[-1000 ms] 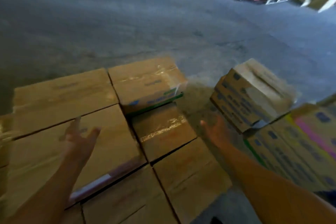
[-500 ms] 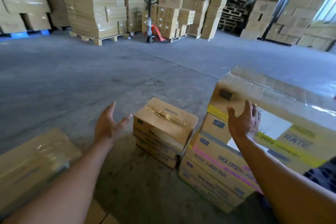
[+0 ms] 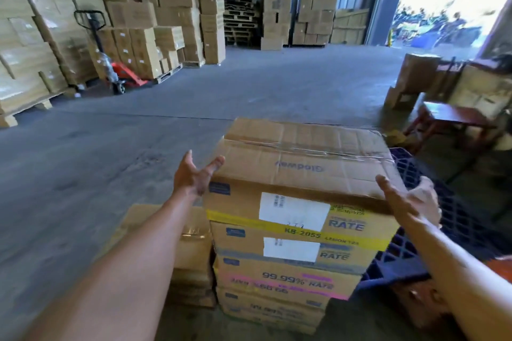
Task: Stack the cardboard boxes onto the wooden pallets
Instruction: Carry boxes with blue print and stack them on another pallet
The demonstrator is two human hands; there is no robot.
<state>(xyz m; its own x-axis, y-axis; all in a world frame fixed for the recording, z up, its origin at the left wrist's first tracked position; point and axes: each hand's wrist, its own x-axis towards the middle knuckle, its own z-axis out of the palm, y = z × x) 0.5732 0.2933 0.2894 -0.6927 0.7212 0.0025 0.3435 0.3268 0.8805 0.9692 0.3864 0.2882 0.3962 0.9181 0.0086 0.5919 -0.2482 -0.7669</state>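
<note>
Both bare forearms stretch forward, angled a little toward each other. The left hand (image 3: 194, 177) is spread wide, palm turned inward to the right, fingers straight, thumb raised. The right hand (image 3: 412, 202) mirrors it, palm facing left, fingers splayed and loosely bent.

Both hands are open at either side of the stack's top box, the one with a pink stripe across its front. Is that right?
Not quite. The head view shows a yellow stripe across the front of the top box; the pink stripe is on a lower box. The left hand and right hand are open at either side of the top one.
</note>
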